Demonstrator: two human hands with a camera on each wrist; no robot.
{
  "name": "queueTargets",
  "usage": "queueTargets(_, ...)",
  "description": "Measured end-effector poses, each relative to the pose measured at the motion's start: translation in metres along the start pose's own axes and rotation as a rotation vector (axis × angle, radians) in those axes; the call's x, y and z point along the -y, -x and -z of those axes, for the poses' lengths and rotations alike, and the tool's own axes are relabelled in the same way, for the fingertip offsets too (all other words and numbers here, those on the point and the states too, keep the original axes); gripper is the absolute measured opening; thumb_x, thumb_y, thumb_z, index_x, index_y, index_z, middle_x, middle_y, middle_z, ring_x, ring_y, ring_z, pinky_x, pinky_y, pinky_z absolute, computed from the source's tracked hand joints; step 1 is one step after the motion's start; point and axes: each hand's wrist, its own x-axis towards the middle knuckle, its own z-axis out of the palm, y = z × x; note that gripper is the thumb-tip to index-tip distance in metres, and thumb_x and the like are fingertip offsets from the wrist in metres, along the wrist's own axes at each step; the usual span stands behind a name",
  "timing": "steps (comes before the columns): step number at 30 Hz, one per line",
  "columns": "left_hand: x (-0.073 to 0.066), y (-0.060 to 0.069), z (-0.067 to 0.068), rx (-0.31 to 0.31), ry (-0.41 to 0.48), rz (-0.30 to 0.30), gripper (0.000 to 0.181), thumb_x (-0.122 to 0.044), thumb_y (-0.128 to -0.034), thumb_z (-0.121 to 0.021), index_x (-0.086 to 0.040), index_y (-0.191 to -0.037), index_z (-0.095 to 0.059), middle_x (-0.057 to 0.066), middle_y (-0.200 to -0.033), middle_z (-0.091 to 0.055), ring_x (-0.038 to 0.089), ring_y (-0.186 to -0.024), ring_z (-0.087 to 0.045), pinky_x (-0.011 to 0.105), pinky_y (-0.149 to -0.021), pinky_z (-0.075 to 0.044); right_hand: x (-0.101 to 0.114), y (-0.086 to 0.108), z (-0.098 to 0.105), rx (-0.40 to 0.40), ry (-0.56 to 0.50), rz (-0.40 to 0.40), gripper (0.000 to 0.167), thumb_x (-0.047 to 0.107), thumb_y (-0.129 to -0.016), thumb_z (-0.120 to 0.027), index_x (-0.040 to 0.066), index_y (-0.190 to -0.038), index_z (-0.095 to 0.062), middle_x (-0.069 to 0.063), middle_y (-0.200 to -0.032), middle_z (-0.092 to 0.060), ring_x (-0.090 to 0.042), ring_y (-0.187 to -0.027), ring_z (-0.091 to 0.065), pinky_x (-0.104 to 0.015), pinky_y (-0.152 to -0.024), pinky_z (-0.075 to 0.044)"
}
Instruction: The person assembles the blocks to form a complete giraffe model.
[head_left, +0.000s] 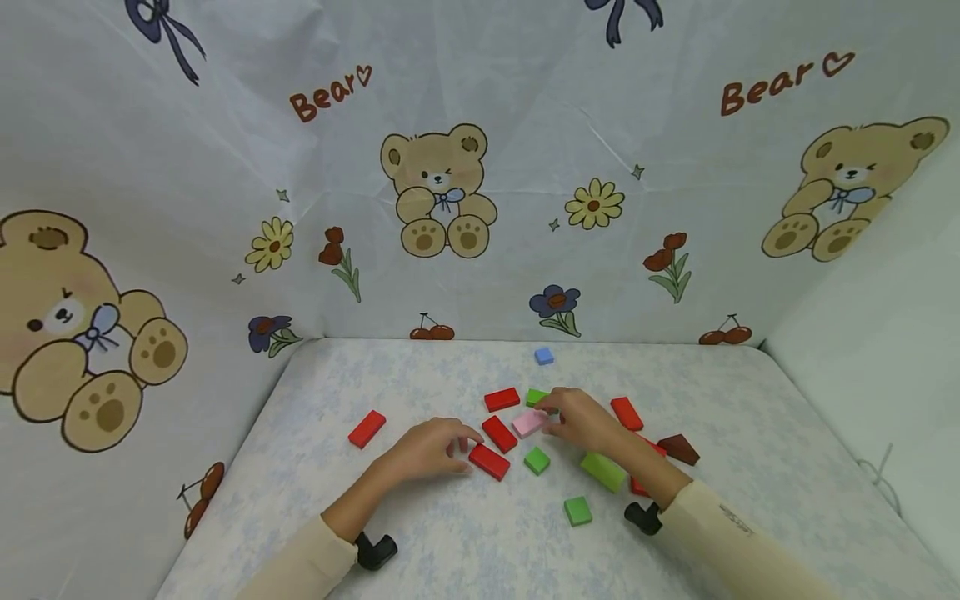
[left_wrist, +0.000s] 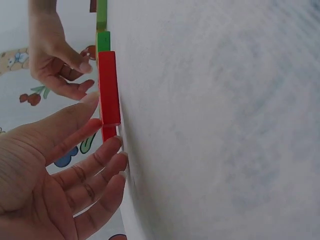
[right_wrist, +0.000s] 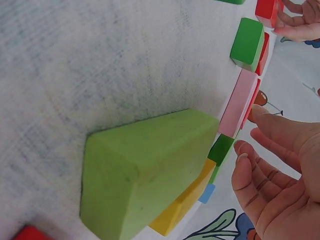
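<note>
My left hand [head_left: 431, 450] is beside a red block [head_left: 489, 461], thumb and fingers parted at its left end. In the left wrist view the thumb and fingertips come close to the red block [left_wrist: 109, 87]; whether they touch it I cannot tell. My right hand [head_left: 581, 419] hovers by a pink block [head_left: 529, 422], with its fingers loosely bent and apart. The right wrist view shows the thumb near the pink block [right_wrist: 239, 102] and nothing held. Another red block [head_left: 499, 434] lies between the hands.
Around the hands lie a green block [head_left: 537, 461], a second green block [head_left: 577, 511] and a light green block [head_left: 603, 472]. A red block [head_left: 367, 429] lies far left, a blue block [head_left: 543, 356] at the back, a brown block [head_left: 679, 449] to the right. A yellow block [right_wrist: 182, 202] shows in the right wrist view.
</note>
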Motion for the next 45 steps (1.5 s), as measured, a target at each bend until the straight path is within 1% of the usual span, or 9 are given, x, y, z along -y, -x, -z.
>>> queueTargets(2,0.000,-0.003,-0.002,0.017,0.040,-0.002,0.040,-0.019,-0.0861,-0.083,-0.016,-0.125,-0.073,-0.006,-0.093,-0.067,0.004,-0.072,-0.055,0.022,-0.063,-0.049,-0.001,-0.003,-0.002,0.012,-0.012,-0.015,0.032,0.008,-0.087,-0.081,0.005,-0.119,-0.074,-0.005,-0.102,-0.071,-0.021,-0.091,-0.065,-0.030,-0.078,-0.057)
queueTargets(6,0.000,-0.007,-0.004,0.037,0.096,0.000,0.036,-0.016,-0.0870,-0.083,-0.013,-0.122,-0.073,-0.005,-0.090,-0.066,0.006,-0.072,-0.056,0.023,-0.064,-0.050,-0.002,-0.008,-0.003,0.034,-0.026,-0.055,0.031,0.005,-0.086,-0.081,0.005,-0.117,-0.075,-0.004,-0.099,-0.071,-0.021,-0.090,-0.063,-0.031,-0.078,-0.057)
queueTargets(12,0.000,-0.011,-0.004,0.047,0.117,0.008,0.026,-0.016,-0.0867,-0.083,-0.015,-0.111,-0.073,-0.007,-0.083,-0.062,0.006,-0.068,-0.054,0.023,-0.062,-0.049,-0.003,-0.012,-0.006,0.060,-0.007,-0.076,0.034,0.002,-0.086,-0.080,0.006,-0.120,-0.074,-0.002,-0.095,-0.068,-0.020,-0.086,-0.058,-0.030,-0.076,-0.055)
queueTargets(19,0.005,-0.009,-0.006,0.044,0.153,0.003,0.023,-0.015,-0.0866,-0.083,-0.015,-0.108,-0.074,-0.008,-0.084,-0.062,0.006,-0.070,-0.054,0.023,-0.065,-0.049,-0.005,-0.014,-0.010,0.075,-0.001,-0.090,0.032,0.003,-0.086,-0.081,0.007,-0.117,-0.074,0.000,-0.087,-0.064,-0.016,-0.081,-0.054,-0.028,-0.073,-0.052)
queueTargets(25,0.015,0.001,-0.006,-0.003,0.238,0.030,0.020,-0.013,-0.0855,-0.083,-0.014,-0.104,-0.074,-0.008,-0.089,-0.064,0.007,-0.077,-0.060,0.024,-0.068,-0.053,-0.007,-0.014,-0.011,0.083,-0.030,-0.078,0.028,0.007,-0.084,-0.084,0.006,-0.110,-0.074,0.003,-0.083,-0.063,-0.015,-0.077,-0.055,-0.026,-0.070,-0.052)
queueTargets(30,0.024,0.012,-0.001,-0.054,0.253,0.083,0.021,-0.015,-0.0850,-0.084,-0.014,-0.104,-0.075,-0.009,-0.085,-0.064,0.009,-0.076,-0.061,0.026,-0.066,-0.053,-0.007,-0.010,-0.009,0.042,-0.031,-0.040,0.024,0.008,-0.084,-0.084,0.004,-0.105,-0.073,0.001,-0.080,-0.061,-0.015,-0.075,-0.054,-0.025,-0.066,-0.050)
queueTargets(34,0.026,0.023,0.001,-0.066,0.262,0.108,0.021,-0.018,-0.0852,-0.084,-0.015,-0.104,-0.074,-0.009,-0.083,-0.064,0.010,-0.077,-0.062,0.027,-0.067,-0.053,-0.004,-0.002,-0.006,0.004,-0.029,-0.044,0.025,0.008,-0.082,-0.085,0.005,-0.103,-0.073,0.002,-0.078,-0.059,-0.014,-0.073,-0.052,-0.025,-0.064,-0.049)
queueTargets(41,0.027,0.035,0.003,-0.074,0.266,0.136,0.021,-0.019,-0.0858,-0.084,-0.015,-0.103,-0.074,-0.009,-0.082,-0.064,0.009,-0.076,-0.061,0.026,-0.067,-0.052,0.019,0.017,0.002,-0.046,-0.041,-0.052,0.026,0.011,-0.080,-0.087,0.010,-0.101,-0.071,0.005,-0.078,-0.058,-0.013,-0.073,-0.052,-0.023,-0.063,-0.050)
queueTargets(45,0.029,0.040,0.003,-0.089,0.274,0.125,0.022,-0.018,-0.0846,-0.085,-0.013,-0.103,-0.074,-0.008,-0.079,-0.063,0.010,-0.075,-0.060,0.025,-0.068,-0.052,0.037,0.028,-0.001,-0.067,-0.058,-0.008,0.027,0.013,-0.080,-0.088,0.011,-0.100,-0.071,0.005,-0.077,-0.058,-0.012,-0.070,-0.051,-0.022,-0.060,-0.049)
